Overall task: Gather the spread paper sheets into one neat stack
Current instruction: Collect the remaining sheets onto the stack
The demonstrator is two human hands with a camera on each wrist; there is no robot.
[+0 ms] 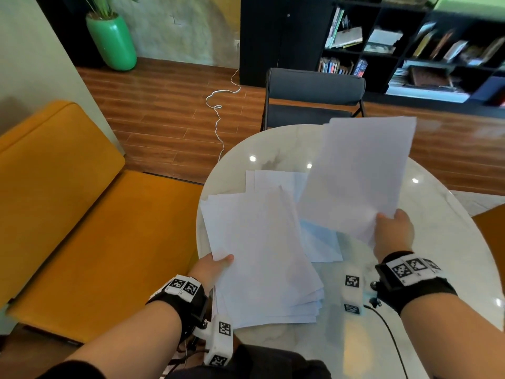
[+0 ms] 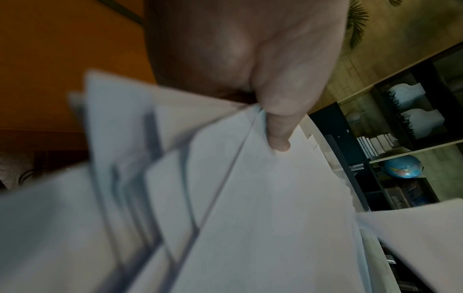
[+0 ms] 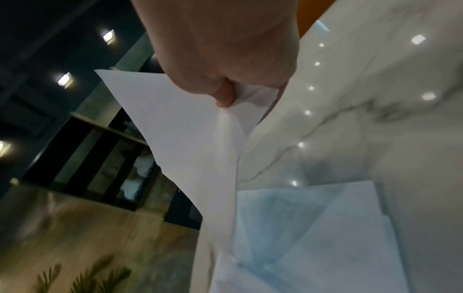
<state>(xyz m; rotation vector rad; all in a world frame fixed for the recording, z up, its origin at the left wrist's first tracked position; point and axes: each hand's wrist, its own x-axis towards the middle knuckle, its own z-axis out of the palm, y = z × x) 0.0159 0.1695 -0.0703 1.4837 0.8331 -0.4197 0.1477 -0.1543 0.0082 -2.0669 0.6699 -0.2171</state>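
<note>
My left hand (image 1: 216, 265) pinches a fanned bundle of white sheets (image 1: 259, 255) at its left edge, thumb on top; the left wrist view shows the thumb (image 2: 278, 130) pressed on the bundle of sheets (image 2: 263, 208). My right hand (image 1: 392, 228) pinches a single white sheet (image 1: 360, 173) by its near corner and holds it raised above the table; in the right wrist view the sheet (image 3: 190, 126) hangs from that hand (image 3: 225, 95). More loose sheets (image 1: 276, 180) lie on the marble table (image 1: 437, 228) between the two, also as flat sheets (image 3: 325, 228) under the raised one.
A dark folding chair (image 1: 314, 97) stands at the table's far side. An orange sofa (image 1: 68, 201) runs along the left. A black cable (image 1: 388, 332) crosses the near table edge. A green vase (image 1: 112, 42) and a bookshelf (image 1: 410, 45) are further back.
</note>
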